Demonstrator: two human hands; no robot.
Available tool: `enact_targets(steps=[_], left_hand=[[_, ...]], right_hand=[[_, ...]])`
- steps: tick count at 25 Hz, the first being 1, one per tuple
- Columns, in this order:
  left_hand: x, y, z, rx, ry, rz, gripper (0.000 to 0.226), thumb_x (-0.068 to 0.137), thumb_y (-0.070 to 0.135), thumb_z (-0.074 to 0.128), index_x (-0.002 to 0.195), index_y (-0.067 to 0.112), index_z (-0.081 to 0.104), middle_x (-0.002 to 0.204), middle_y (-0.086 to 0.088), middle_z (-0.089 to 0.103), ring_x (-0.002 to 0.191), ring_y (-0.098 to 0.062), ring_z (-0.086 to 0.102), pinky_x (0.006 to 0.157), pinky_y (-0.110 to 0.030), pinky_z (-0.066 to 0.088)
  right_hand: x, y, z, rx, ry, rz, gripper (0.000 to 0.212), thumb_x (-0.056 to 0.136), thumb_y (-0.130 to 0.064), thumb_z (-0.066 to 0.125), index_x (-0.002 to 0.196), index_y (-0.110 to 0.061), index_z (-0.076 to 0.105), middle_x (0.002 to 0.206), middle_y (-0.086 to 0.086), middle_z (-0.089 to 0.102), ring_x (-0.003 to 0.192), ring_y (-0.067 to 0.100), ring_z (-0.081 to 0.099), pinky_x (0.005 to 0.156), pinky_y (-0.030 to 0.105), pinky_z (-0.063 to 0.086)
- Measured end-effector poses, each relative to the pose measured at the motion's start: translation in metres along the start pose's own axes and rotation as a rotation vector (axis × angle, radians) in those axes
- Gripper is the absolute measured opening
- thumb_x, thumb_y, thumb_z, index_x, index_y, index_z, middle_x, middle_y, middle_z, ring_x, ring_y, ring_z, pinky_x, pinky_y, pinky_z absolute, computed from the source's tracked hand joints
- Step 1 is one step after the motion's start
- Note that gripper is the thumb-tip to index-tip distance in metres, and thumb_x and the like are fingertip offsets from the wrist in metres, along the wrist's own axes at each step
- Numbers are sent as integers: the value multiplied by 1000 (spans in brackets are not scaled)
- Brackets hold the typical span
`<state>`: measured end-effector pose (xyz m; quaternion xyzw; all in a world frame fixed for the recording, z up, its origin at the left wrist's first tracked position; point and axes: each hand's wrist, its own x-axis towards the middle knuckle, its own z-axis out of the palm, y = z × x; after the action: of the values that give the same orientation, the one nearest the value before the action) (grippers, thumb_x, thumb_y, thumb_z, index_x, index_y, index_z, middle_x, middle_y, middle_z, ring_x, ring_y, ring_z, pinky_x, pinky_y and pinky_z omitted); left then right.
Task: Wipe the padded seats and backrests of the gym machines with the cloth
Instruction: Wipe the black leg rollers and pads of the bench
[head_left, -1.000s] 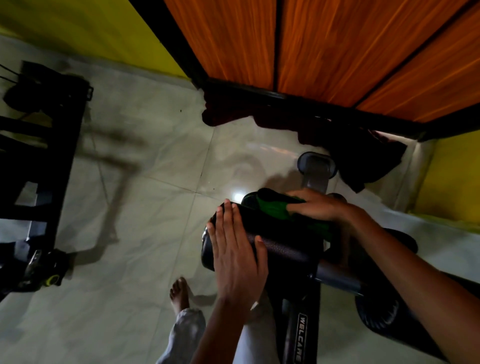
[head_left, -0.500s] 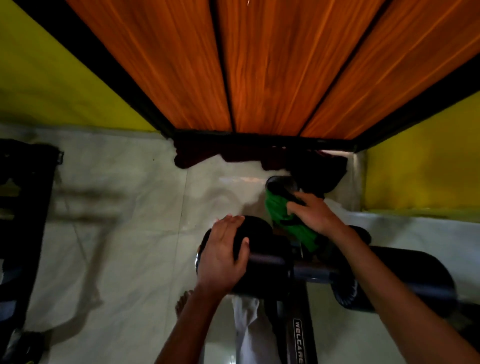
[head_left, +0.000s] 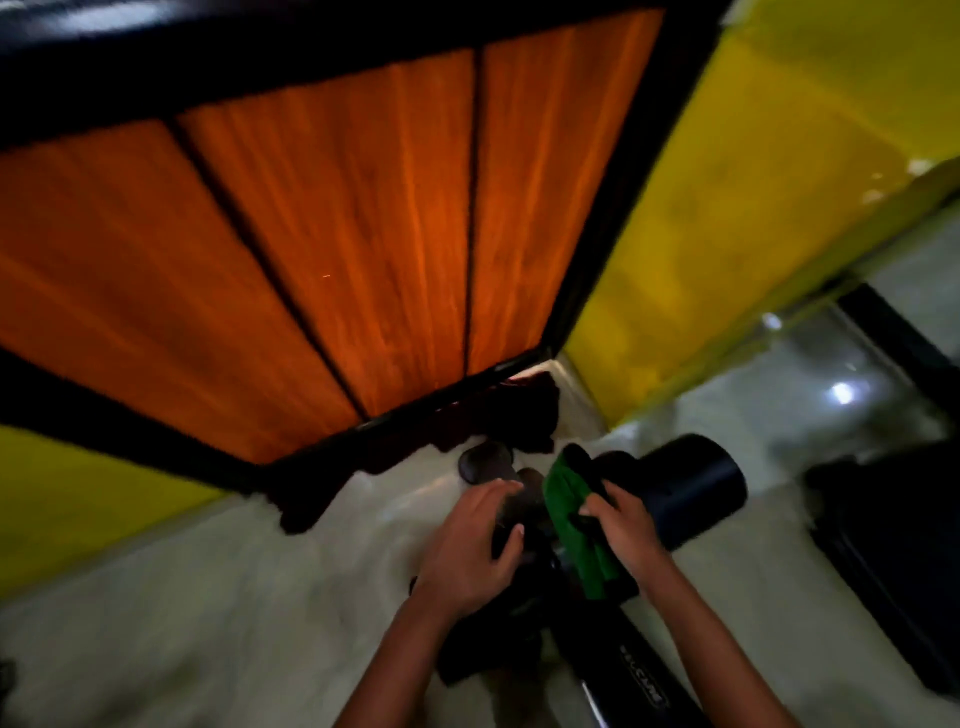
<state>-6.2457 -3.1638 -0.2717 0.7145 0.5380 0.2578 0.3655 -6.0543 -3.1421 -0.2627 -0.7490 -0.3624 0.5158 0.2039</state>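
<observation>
Risk: cloth (head_left: 571, 512), pinched by right hand (head_left: 626, 527), may be snagged between rollers (head_left: 685, 488); left roller is gripped by left hand (head_left: 470, 545).

Cloth, foam padding, wood grain and polished tile

The green cloth (head_left: 569, 514) in the right hand (head_left: 626, 525) looks soft and matt; the black roller pad (head_left: 691, 486) just beyond it has a smooth, dull sheen. Above the hands, orange wood panels (head_left: 322, 249) show streaky grain; the pale floor (head_left: 208, 597) beneath is glossy.
</observation>
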Motion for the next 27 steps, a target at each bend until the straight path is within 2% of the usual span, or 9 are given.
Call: enact_targets(steps=[5, 8, 10, 13, 16, 20, 21, 24, 27], left_hand=[[60, 19, 43, 24, -229, 219, 43, 85, 33, 45, 119, 9, 58, 115, -7, 62, 109, -10, 46, 96, -7, 28], [92, 21, 86, 41, -308, 278, 46, 86, 33, 45, 120, 4, 59, 118, -9, 61, 110, -10, 47, 95, -10, 30], [112, 13, 112, 28, -368, 246, 44, 86, 27, 48, 123, 6, 57, 121, -8, 59, 111, -14, 51, 98, -16, 35], [128, 3, 141, 61, -484, 233, 47, 87, 30, 41, 128, 11, 53, 126, -5, 56, 115, -19, 53, 99, -34, 43], [142, -15, 162, 78, -539, 246, 49, 87, 23, 43, 133, 8, 49, 132, -4, 54, 122, -18, 50, 103, -28, 39], [158, -28, 181, 82, -623, 222, 55, 91, 10, 52, 144, 12, 36, 135, 10, 43, 117, 3, 45, 94, 1, 28], [160, -29, 183, 72, -637, 224, 57, 92, 7, 54, 145, 14, 34, 137, 10, 42, 119, 0, 46, 97, -2, 30], [164, -30, 191, 46, -650, 264, 51, 95, 15, 51, 143, 12, 37, 142, 2, 45, 122, -23, 52, 104, -35, 43], [173, -29, 199, 27, -690, 331, 51, 93, 24, 43, 142, 10, 38, 146, 2, 37, 136, -15, 37, 112, -31, 33]], right_hand=[[-2, 40, -49, 67, 333, -12, 28, 90, -13, 56, 117, -15, 62, 101, 0, 61, 101, 22, 59, 74, 23, 37], [17, 76, -60, -167, 552, 2, 45, 89, -21, 60, 132, -12, 53, 119, 11, 58, 110, 30, 53, 84, 31, 40], [32, 98, -47, -363, 602, 28, 54, 83, -26, 66, 133, -15, 51, 124, 13, 54, 108, 36, 52, 88, 41, 43], [47, 120, -18, -549, 613, -40, 72, 57, -31, 84, 124, -23, 59, 118, 10, 59, 89, 34, 61, 68, 45, 51], [63, 129, -9, -616, 631, -41, 79, 48, -34, 89, 122, -30, 62, 123, 9, 58, 88, 32, 60, 65, 43, 51], [107, 125, -44, -573, 778, 9, 67, 63, -32, 83, 126, -34, 59, 131, 9, 53, 101, 37, 55, 72, 47, 47], [121, 120, -56, -553, 812, 20, 63, 69, -32, 78, 129, -34, 56, 136, 9, 49, 107, 39, 50, 77, 49, 44], [154, 109, -95, -521, 819, 57, 57, 87, -36, 60, 141, -36, 40, 149, 6, 30, 122, 36, 35, 90, 49, 36], [160, 118, -105, -383, 821, 102, 61, 90, -38, 54, 146, -37, 29, 154, 2, 19, 126, 32, 31, 92, 48, 38]])
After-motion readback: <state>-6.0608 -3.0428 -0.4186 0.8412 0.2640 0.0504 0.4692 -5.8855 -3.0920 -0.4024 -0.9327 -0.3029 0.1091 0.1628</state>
